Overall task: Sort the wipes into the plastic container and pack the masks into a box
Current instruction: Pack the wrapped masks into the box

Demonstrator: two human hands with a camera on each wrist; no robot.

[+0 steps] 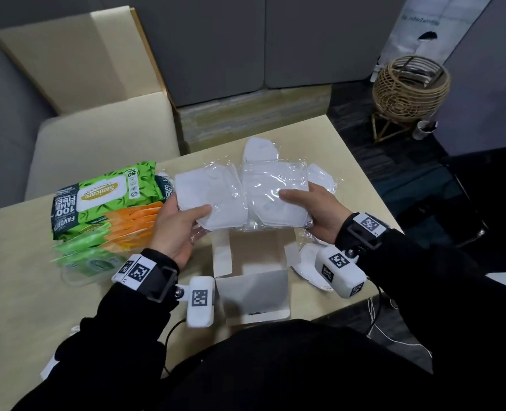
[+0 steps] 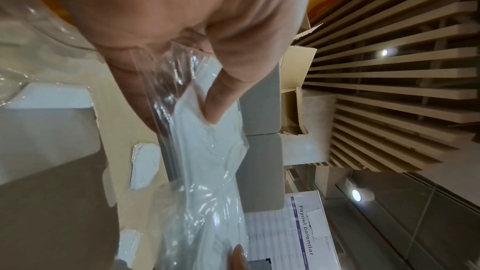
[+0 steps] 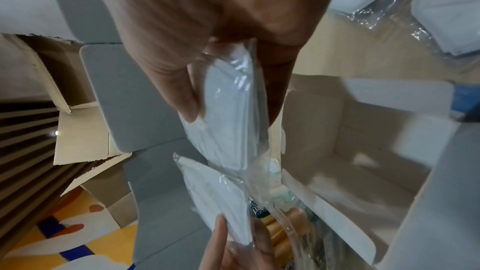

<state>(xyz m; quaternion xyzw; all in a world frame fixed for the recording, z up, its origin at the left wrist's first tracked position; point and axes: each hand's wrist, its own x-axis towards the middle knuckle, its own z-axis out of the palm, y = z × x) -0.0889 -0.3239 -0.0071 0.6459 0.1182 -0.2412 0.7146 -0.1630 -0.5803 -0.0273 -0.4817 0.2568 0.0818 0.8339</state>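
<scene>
Both hands hold stacks of white masks in clear wrappers just above the open white box. My left hand grips the left stack, thumb on top, also seen in the left wrist view as thumb on the masks. My right hand grips the right stack; its thumb presses that stack. The two stacks touch in the middle. Green and orange wipe packs stand in a clear plastic container at the left.
More wrapped masks lie on the beige table: behind the stacks, at the right and under my right wrist. A large cardboard box and chair stand beyond the table; a wicker basket is on the floor at right.
</scene>
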